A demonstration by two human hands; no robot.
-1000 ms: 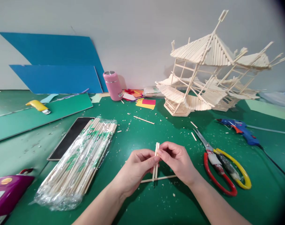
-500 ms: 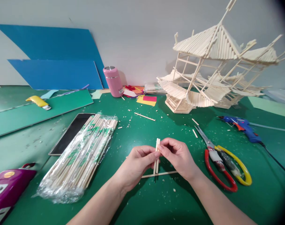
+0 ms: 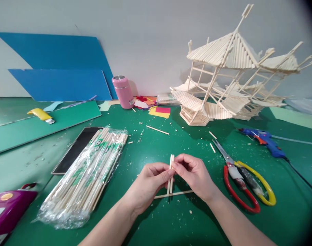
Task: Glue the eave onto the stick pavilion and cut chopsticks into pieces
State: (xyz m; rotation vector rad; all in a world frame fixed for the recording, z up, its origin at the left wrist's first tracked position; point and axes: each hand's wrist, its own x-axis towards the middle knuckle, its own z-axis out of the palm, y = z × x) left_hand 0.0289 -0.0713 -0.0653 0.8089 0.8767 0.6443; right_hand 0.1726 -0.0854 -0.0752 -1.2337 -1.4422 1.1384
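Hands meet mid-table: left hand (image 3: 149, 182) and right hand (image 3: 194, 176) both pinch a pair of upright bamboo sticks (image 3: 171, 174), bottoms resting on a flat-lying stick (image 3: 183, 193), scissors (image 3: 244, 179) just right.

Place: a craft or model-making workbench.
Surface: green cutting mat (image 3: 151, 225) littered with wood chips.
Tools: scissors (image 3: 244, 177), blue glue gun (image 3: 263, 138).
Work: stick-built pavilion model (image 3: 230, 82).
Stock: wrapped bundle of sticks (image 3: 89, 171), blue card sheets (image 3: 61, 68).
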